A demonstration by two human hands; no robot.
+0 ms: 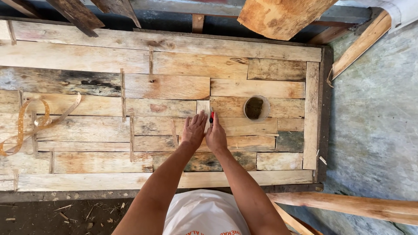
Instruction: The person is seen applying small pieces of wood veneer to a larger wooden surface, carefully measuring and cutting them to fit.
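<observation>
**Around the patchwork panel**

Round hole (254, 108) cut through the boards, right of centre. Curled perforated metal strap (26, 124) lies at the left edge. Rough log (281, 15) overhangs the top; a pale pole (348, 204) runs along bottom right. Grey concrete floor (374, 122) at right. Dirt with wood chips (65, 215) bottom left.

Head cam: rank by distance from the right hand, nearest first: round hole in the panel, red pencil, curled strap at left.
From the right hand:
1. red pencil, at its fingertips, just above the hand.
2. round hole, up and to the right in the panel.
3. curled strap, far left edge of the panel.
</observation>
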